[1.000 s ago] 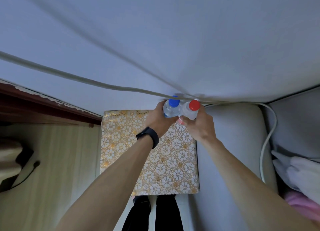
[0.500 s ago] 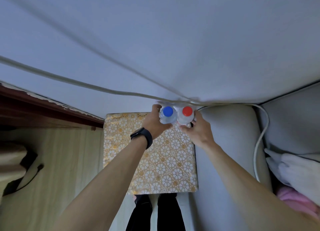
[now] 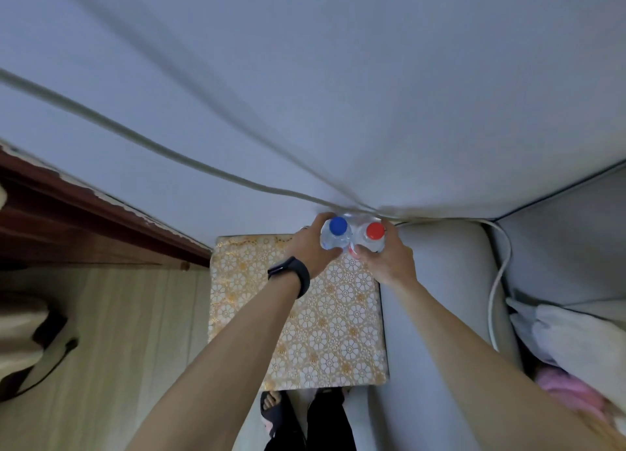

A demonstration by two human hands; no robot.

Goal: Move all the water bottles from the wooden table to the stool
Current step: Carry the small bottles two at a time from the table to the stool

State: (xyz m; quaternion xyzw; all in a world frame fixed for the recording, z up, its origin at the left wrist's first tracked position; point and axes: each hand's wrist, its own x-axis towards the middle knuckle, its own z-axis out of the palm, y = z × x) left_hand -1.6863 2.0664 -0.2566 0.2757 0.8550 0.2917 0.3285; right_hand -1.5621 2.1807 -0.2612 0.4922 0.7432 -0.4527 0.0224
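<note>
Two clear water bottles stand upright side by side at the far right corner of the stool [image 3: 257, 318], whose top has a gold and white flower pattern. My left hand [image 3: 313, 247], with a black band on its wrist, grips the blue-capped bottle [image 3: 336, 235]. My right hand [image 3: 388, 259] grips the red-capped bottle [image 3: 374, 235]. The bottles touch each other. Their bases are hidden behind my hands, so I cannot tell whether they rest on the stool.
A white wall with a grey cable [image 3: 142, 139] rises just behind the stool. A grey seat [image 3: 437, 281] with a white cord [image 3: 498, 281] lies to the right. To the left are a light wooden surface [image 3: 118, 349] and dark wooden trim [image 3: 84, 220]. My feet [image 3: 298, 416] are below the stool.
Both hands have lowered the two bottles toward the stool's far right corner and brought them upright. The caps now face the camera.
</note>
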